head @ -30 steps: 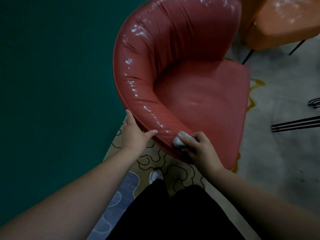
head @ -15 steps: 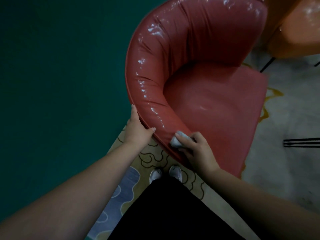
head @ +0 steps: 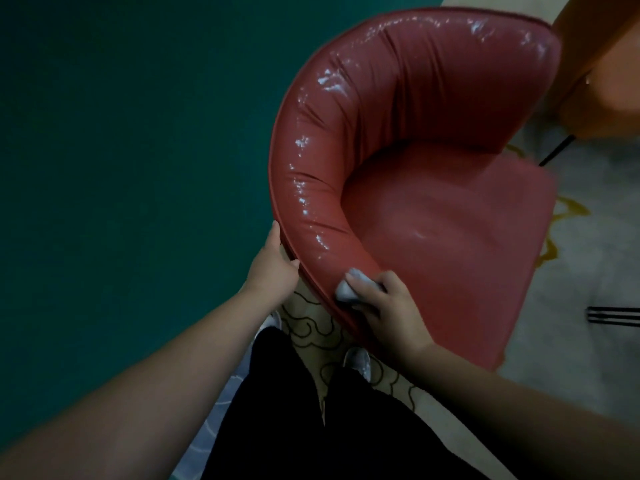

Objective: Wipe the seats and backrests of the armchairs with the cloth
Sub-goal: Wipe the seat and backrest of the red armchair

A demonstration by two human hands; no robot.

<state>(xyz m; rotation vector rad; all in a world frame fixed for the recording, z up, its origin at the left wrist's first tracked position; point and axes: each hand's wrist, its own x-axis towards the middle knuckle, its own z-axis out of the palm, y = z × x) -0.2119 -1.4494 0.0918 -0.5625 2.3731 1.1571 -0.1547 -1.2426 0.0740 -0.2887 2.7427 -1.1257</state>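
A red glossy armchair (head: 433, 140) with a curved backrest fills the centre and right of the head view, its seat facing right. My right hand (head: 388, 306) grips a small wadded pale cloth (head: 346, 289) and presses it against the near end of the backrest's top edge. My left hand (head: 273, 268) holds the backrest's outer rim just left of the cloth, fingers behind the rim and thumb on top. Part of the cloth is hidden under my fingers.
A dark green wall (head: 121, 150) stands close on the left. An orange armchair (head: 602, 64) with thin black legs sits at the top right. Black metal bars (head: 613, 315) show at the right edge. My legs and pale shoes (head: 358, 362) stand on a patterned rug (head: 311, 327).
The view has shifted, so the chair sits further right in the frame. Both hands keep their places on the backrest's near end; my right shoe has stepped into view.
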